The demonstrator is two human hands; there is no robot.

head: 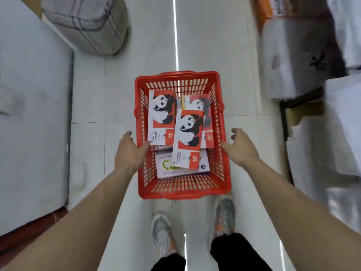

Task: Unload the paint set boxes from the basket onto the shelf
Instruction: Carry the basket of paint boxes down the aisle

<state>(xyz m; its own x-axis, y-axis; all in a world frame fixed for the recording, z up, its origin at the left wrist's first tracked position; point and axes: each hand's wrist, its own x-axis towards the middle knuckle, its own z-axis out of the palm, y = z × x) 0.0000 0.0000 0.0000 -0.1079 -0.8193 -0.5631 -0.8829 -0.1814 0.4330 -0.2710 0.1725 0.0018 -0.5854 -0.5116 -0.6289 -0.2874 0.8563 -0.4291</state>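
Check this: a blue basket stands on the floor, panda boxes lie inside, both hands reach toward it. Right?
Only the colour is wrong: the head view shows a red basket on the floor, panda boxes inside, left hand and right hand reaching toward it.

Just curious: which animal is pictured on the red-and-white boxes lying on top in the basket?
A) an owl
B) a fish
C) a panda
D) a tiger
C: the paint set boxes on top in the red basket each show a black-and-white panda on a red ground.
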